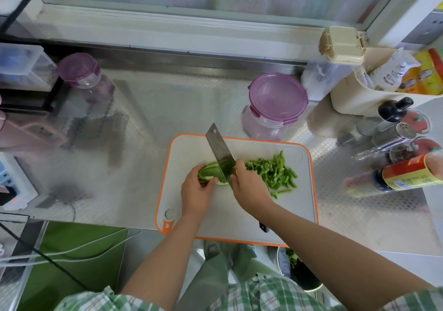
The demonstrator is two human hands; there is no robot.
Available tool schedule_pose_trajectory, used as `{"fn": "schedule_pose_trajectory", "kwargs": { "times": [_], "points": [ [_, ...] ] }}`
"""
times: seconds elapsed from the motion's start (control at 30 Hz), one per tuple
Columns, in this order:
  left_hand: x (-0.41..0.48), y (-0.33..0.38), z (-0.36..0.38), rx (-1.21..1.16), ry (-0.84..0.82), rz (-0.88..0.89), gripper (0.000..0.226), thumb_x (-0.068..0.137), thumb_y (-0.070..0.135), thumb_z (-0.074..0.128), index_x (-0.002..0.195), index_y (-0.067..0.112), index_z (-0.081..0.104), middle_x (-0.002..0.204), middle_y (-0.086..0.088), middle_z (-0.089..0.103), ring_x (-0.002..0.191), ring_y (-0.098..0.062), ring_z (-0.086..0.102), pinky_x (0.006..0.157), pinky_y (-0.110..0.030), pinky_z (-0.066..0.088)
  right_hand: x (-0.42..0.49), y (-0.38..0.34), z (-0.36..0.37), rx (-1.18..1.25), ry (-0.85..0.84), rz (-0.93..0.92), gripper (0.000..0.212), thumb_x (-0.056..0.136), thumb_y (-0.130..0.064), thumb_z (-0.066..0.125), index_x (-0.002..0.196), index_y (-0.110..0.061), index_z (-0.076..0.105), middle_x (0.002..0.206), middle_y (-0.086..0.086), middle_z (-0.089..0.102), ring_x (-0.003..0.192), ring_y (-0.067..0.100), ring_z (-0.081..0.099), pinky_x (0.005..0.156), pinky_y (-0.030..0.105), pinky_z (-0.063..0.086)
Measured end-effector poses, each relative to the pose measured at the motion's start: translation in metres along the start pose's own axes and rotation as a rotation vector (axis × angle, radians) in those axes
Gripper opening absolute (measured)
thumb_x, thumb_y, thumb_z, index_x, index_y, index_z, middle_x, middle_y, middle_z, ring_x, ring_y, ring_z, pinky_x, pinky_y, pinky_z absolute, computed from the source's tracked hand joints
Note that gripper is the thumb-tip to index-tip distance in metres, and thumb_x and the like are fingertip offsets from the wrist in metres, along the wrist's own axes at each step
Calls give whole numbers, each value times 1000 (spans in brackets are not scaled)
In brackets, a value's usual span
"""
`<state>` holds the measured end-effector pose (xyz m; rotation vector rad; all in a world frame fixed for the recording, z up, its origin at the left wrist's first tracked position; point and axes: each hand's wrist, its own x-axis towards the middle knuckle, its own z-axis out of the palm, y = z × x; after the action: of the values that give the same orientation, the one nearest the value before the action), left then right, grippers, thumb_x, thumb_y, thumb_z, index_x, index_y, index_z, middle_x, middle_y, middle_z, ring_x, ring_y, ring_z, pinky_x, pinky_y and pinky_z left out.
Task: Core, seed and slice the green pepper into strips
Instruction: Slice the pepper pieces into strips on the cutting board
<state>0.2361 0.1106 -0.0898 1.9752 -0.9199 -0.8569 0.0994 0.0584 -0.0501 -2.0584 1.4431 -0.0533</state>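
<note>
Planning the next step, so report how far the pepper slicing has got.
Done: a pile of strips lies on the right of the cutting board. In hand: the left hand holds down an opened pepper piece while the right hand grips the cleaver, blade set across it. Left: slicing that piece; no other whole pepper shows.

patterned steel counter (167, 109), white-framed frosted window (191, 11) behind, green floor (72, 250) below, soft daylight throughout
</note>
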Motion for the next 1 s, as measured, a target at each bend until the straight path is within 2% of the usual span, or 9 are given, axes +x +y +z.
{"fn": "schedule_pose_trajectory", "kwargs": {
  "times": [0.2,0.27,0.4,0.5,0.67,0.73,0.8,0.93,1.0],
  "points": [
    [1,-2,-2,8,-20,19,46,81,14,75,124,13,60,115,-5,68,103,-23,65,93,-41,52,-4,5,4,-64,-23,8,16,101,-18,38,115,-10,37,70,8,52,61,30,51,47,33,31],
    [2,-3,-2,14,-28,24,46,82,14,75,126,12,60,117,-6,67,104,-23,64,94,-38,51,-5,8,3,-49,-45,-17,18,101,-18,39,116,-9,38,69,8,52,62,32,53,49,34,33],
    [4,-2,-2,15,-45,33,46,83,13,73,127,13,59,117,-5,66,105,-23,63,94,-39,51,-4,11,6,-60,-58,-14,28,101,-19,39,127,-9,35,76,11,57,68,35,58,55,38,40],
    [4,-2,-3,14,-53,28,45,83,13,73,126,14,59,117,-5,66,105,-22,62,95,-41,51,-4,10,9,-82,-69,1,34,101,-17,38,133,-9,32,83,13,61,74,35,59,56,36,39],
    [2,-1,-6,-2,-56,41,44,82,13,75,123,15,60,113,-3,67,102,-21,64,92,-43,52,1,-1,15,-202,-84,48,32,97,-7,39,128,-11,31,85,10,60,69,30,54,56,36,37],
    [1,-2,-8,-21,-57,42,42,82,14,75,121,14,60,112,-3,68,102,-20,64,91,-43,53,4,-4,15,-232,-84,58,28,97,-7,40,123,-12,32,86,10,60,73,31,57,56,36,38],
    [0,-2,-9,-13,-52,46,43,82,15,75,122,15,60,113,-3,67,102,-20,64,91,-43,53,6,-4,14,-201,-68,65,22,98,-9,39,120,-12,33,81,8,57,74,33,60,56,36,38],
    [1,-4,-8,-1,-25,28,47,80,15,76,124,15,59,117,-4,66,105,-21,63,94,-43,51,4,2,6,-77,-13,81,18,101,-15,37,118,-11,34,74,6,53,65,30,53,53,34,36],
    [1,-2,-4,-3,-23,22,47,80,15,77,123,15,59,116,-4,67,105,-22,63,94,-43,51,2,4,1,-32,-9,31,19,101,-19,37,118,-10,36,74,8,55,65,31,54,53,34,36]
  ]
}}
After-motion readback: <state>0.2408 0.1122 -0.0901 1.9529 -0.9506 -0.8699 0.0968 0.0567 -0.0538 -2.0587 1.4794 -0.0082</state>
